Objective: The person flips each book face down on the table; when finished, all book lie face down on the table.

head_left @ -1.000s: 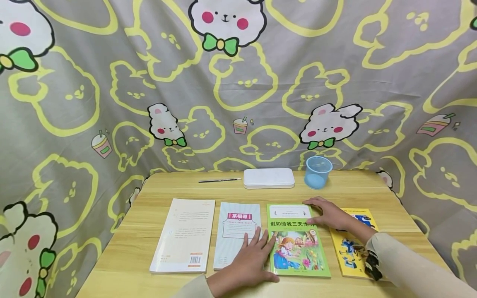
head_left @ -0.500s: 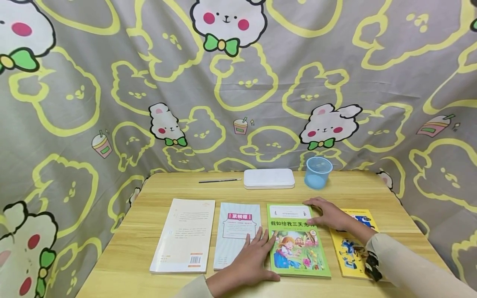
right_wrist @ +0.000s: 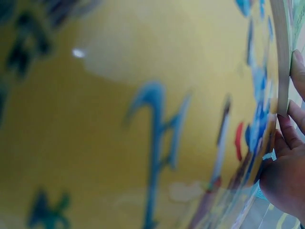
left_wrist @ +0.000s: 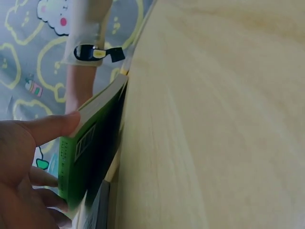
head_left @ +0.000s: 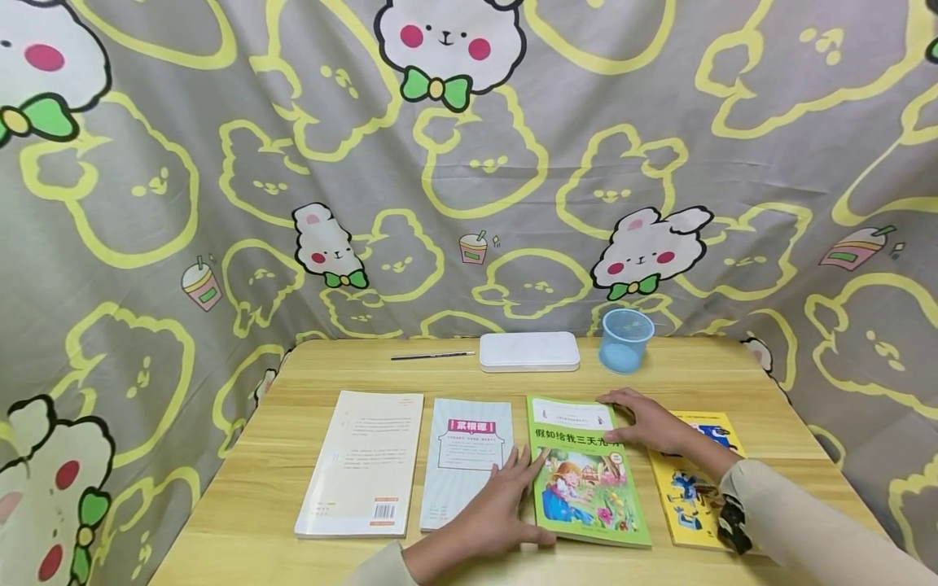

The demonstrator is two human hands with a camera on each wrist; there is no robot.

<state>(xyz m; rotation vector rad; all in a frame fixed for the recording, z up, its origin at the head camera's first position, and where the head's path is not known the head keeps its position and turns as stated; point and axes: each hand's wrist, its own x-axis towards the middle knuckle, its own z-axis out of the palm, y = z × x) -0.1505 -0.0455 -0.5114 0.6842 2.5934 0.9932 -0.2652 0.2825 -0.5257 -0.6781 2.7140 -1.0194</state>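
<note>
A green picture book (head_left: 589, 488) lies in a row of books on the wooden table (head_left: 454, 378). My left hand (head_left: 506, 500) holds its left spine edge, which is raised a little off the table. In the left wrist view my thumb (left_wrist: 52, 126) lies on the green book (left_wrist: 90, 148) and my other fingers are under it. My right hand (head_left: 648, 425) rests flat on the book's upper right corner, forearm across a yellow book (head_left: 692, 496). In the right wrist view the yellow book (right_wrist: 119, 119) fills the picture, with my fingertips (right_wrist: 293, 124) at the green book's page edge.
A pale blue booklet (head_left: 465, 456) and a white book (head_left: 362, 460) lie left of the green one. At the table's back are a black pen (head_left: 432, 355), a white case (head_left: 529, 351) and a blue plastic cup (head_left: 625, 338). A patterned cloth hangs all round.
My left fingers have slid under the green book's left edge and lifted it slightly; the book has shifted a little to the right. The right hand has stayed put.
</note>
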